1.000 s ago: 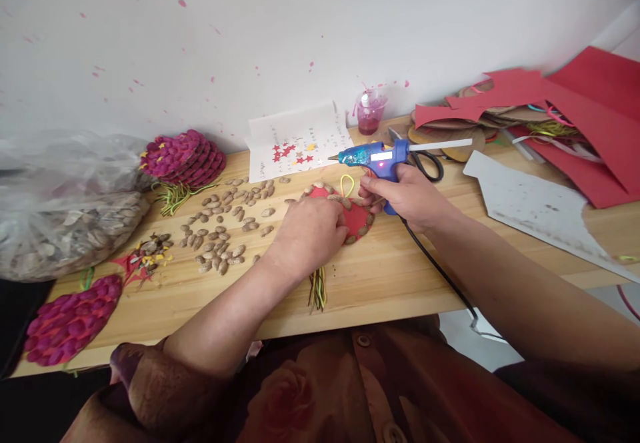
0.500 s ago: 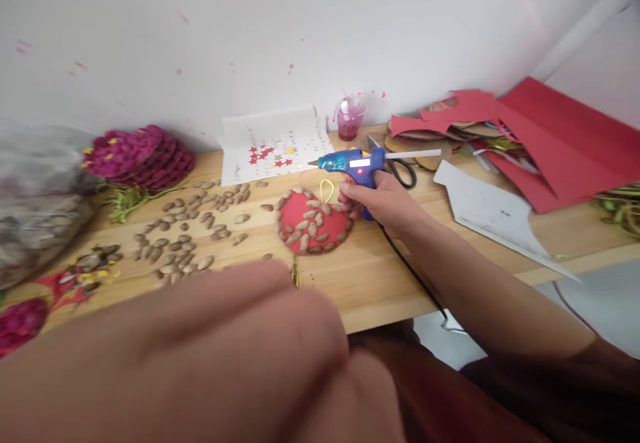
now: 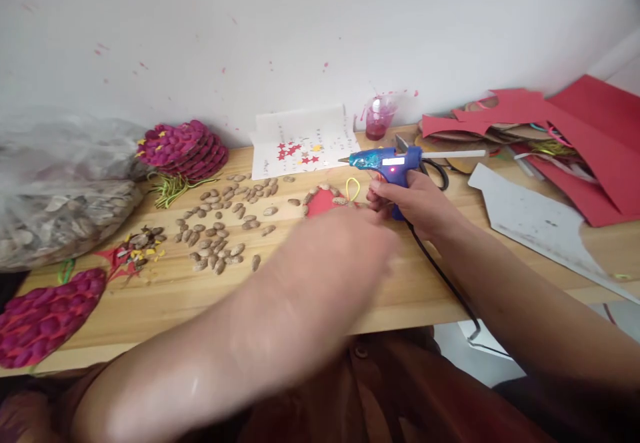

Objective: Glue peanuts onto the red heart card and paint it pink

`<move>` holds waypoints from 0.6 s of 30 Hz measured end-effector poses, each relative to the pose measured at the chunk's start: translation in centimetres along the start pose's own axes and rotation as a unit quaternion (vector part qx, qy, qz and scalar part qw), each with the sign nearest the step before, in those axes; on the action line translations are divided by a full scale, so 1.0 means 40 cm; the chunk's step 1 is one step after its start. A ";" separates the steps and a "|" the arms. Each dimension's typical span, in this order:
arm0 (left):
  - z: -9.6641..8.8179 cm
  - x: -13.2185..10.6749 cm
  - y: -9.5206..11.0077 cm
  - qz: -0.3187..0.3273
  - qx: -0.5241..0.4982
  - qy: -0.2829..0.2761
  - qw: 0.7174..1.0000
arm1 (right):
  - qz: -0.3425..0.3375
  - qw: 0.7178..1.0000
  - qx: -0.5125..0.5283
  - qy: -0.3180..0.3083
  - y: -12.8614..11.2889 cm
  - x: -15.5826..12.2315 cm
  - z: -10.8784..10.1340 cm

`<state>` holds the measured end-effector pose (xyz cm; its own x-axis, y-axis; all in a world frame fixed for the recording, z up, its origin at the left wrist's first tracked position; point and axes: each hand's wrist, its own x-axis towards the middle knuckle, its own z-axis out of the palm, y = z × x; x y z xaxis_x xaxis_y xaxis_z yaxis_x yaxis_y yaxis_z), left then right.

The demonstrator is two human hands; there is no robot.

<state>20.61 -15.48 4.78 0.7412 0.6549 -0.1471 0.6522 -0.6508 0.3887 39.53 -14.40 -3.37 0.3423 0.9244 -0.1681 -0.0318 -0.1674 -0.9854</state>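
Observation:
My right hand grips a blue hot glue gun above the wooden table; its nozzle points left and a red light glows on it. A round red ornament with seeds stuck on it and a yellow loop lies just left of that hand. My left hand is a blurred shape over the ornament and hides most of it; its fingers cannot be made out. Loose brown seeds are scattered to the left.
A plastic bag of seeds sits at the far left. Purple seed ornaments lie at the back left, and another lies at the front left. A star sheet, a pink cup, scissors, red paper and grey card fill the right.
My left hand swung up close to the camera, baring the seed-covered ornament, and now sweeps back over it. The glue gun hand stayed beside the ornament.

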 end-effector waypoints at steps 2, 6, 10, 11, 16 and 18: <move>-0.016 0.050 -0.075 0.014 0.023 0.010 1.000 | 0.006 1.000 -0.004 -0.001 0.000 0.003 0.002; 0.016 0.099 -0.142 0.002 0.014 0.004 1.000 | 0.020 1.000 -0.020 0.008 -0.002 0.008 0.005; 0.041 0.116 -0.129 -0.012 0.024 0.008 1.000 | 0.021 1.000 -0.019 0.007 -0.007 0.006 0.008; 0.041 0.120 -0.123 -0.015 0.030 0.007 0.999 | 0.021 1.000 -0.019 0.005 -0.007 0.005 0.008; 0.040 0.136 -0.113 -0.025 0.056 0.000 0.998 | 0.018 1.000 -0.022 0.003 -0.005 0.004 0.009; 0.043 0.138 -0.114 -0.029 0.054 -0.007 0.998 | 0.018 1.000 -0.024 0.006 -0.004 0.005 0.008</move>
<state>22.00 -9.57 0.64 0.7028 0.6884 -0.1795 0.7075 -0.6498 0.2779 39.30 -14.09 -3.27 0.3531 0.9133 -0.2029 0.0014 -0.2174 -0.9761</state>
